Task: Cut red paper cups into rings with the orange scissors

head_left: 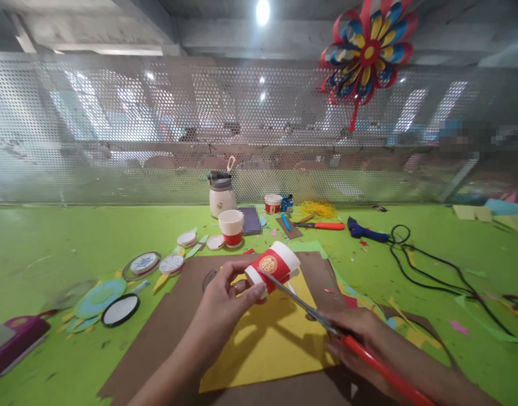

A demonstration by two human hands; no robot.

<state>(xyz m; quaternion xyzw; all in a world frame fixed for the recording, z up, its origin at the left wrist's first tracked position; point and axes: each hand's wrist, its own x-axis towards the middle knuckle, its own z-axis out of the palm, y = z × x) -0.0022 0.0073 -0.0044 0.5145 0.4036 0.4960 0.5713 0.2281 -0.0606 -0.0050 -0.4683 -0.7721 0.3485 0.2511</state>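
My left hand (225, 296) is closed around a red and white paper cup (272, 265) with a gold emblem, held on its side above a yellow paper sheet (267, 344). My right hand (358, 335) grips red-handled scissors (322, 318). Their blades reach up and left to the cup's base end, where the tips touch the cup. Both hands hover over a brown cardboard sheet (174, 321) on the green table (73, 237).
Another paper cup (231, 227), a white jar (222, 194), paper discs (144, 263), a black-rimmed round mirror (121, 310), a red-handled knife (322, 225), a blue glue gun (364, 231) with black cable (432, 270) and a pink box (17, 338) lie around. A paper pinwheel (367, 51) hangs on the mesh wall.
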